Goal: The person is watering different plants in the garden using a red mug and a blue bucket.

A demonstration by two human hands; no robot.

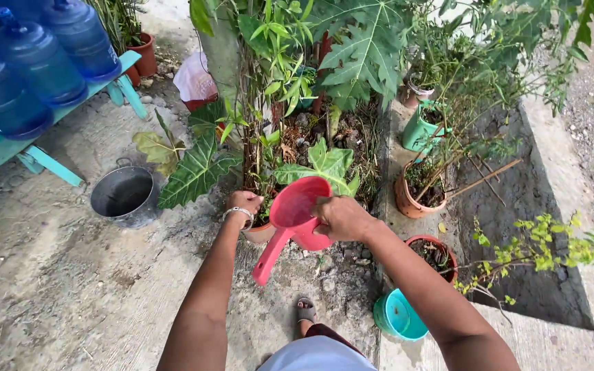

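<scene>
My right hand (342, 216) grips a pink plastic dipper (297, 213) by its rim, tilted toward a small clay pot (259, 232); the dipper's long handle points down and left. My left hand (244, 204), with a silver bracelet on the wrist, rests on that pot's rim beside the plant stems growing in it. Large arrow-shaped green leaves (197, 172) spread out to the left of the pot. My sandalled foot (305, 310) stands on the concrete below.
A metal pot (125, 196) sits on the ground at left, near a teal bench (42, 148) holding blue water jugs (39, 62). At right are clay pots (414, 199) (434, 254), a teal bucket (399, 316), a green pot (421, 130) and a raised concrete planter (551, 158).
</scene>
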